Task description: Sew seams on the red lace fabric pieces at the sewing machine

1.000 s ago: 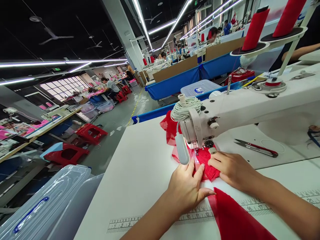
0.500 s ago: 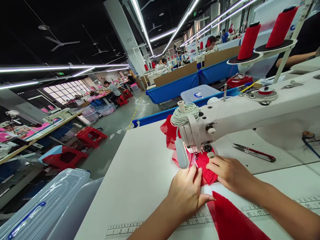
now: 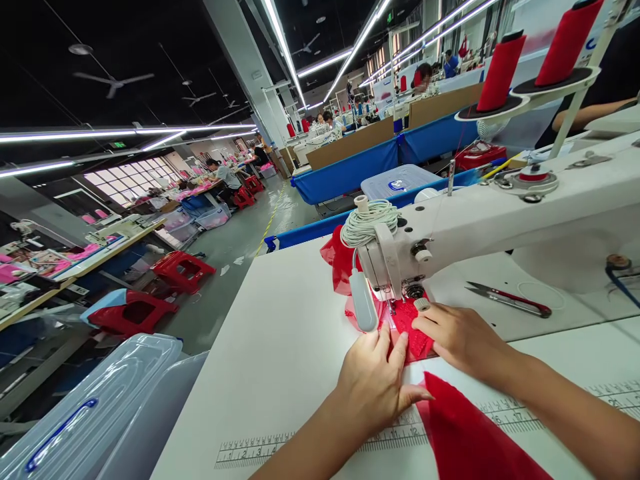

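Observation:
A piece of red fabric (image 3: 418, 341) with a textured, lace-like surface lies under the needle of a white sewing machine (image 3: 400, 260). My left hand (image 3: 373, 373) rests on its near-left edge, fingers stretched toward the needle and thumb spread to the right. From the other side, the bent fingers of my right hand (image 3: 463, 339) hold the fabric's right edge. A second red fabric piece (image 3: 473, 433), sheer along its left side, hangs toward me with its tip beside my left thumb. More sheer red fabric (image 3: 343, 263) bunches behind the machine head.
Thread snips (image 3: 510, 300) lie on the machine bed at right. A printed ruler (image 3: 390, 440) crosses the table's near edge. Two red thread cones (image 3: 501, 73) stand above the machine. Plastic bins (image 3: 95, 407) and red stools (image 3: 183, 272) are at left; people work farther off.
The red fabric under the needle has shifted slightly away from me, with both hands staying on it. My left fingers are a little more spread. The view has tilted slightly.

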The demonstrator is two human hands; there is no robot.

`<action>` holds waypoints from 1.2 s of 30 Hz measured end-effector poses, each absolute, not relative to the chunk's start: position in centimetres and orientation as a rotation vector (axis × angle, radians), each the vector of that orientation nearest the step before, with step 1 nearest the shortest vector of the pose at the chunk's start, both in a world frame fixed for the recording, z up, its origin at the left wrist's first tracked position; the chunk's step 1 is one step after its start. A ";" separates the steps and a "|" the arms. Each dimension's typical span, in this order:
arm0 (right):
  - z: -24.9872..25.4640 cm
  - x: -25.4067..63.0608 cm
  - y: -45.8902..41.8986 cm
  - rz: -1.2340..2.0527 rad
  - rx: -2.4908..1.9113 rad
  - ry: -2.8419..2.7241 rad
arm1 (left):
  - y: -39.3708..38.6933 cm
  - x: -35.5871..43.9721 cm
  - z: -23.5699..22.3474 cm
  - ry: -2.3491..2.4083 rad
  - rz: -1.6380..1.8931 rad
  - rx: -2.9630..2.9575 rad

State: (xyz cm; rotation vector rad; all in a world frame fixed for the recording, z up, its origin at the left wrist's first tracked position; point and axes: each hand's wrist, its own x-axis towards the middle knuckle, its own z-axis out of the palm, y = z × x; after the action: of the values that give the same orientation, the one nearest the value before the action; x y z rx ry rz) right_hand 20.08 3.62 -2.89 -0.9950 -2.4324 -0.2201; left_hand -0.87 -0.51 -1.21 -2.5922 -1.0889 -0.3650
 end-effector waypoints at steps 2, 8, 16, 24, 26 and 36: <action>-2.9 20.0 3.7 -0.221 -0.995 -2.429 | -0.4 -0.9 -1.2 -1.092 -0.361 -2.591; -2.6 19.8 4.1 -0.209 -1.011 -2.411 | 0.1 -1.2 -1.2 -1.098 -0.292 -2.575; -2.1 20.0 3.6 -0.183 -0.962 -2.421 | -0.5 -0.6 -0.7 -1.101 -0.336 -2.599; -2.5 20.1 3.5 -0.185 -0.855 -2.457 | -0.9 -0.7 -0.9 -1.109 -0.402 -2.543; -2.6 20.1 3.6 -0.183 -0.863 -2.456 | -0.9 -0.7 -0.9 -1.113 -0.413 -2.533; -2.9 20.1 3.9 -0.175 -0.918 -2.446 | -0.9 -0.9 -0.9 -1.185 -0.380 -2.539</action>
State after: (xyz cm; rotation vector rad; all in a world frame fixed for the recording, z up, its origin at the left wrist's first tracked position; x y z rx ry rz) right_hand 20.12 3.91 -2.87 -0.9181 -2.4458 -0.1748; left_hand -0.85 -0.86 -0.90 -2.5390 -1.1851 -0.3799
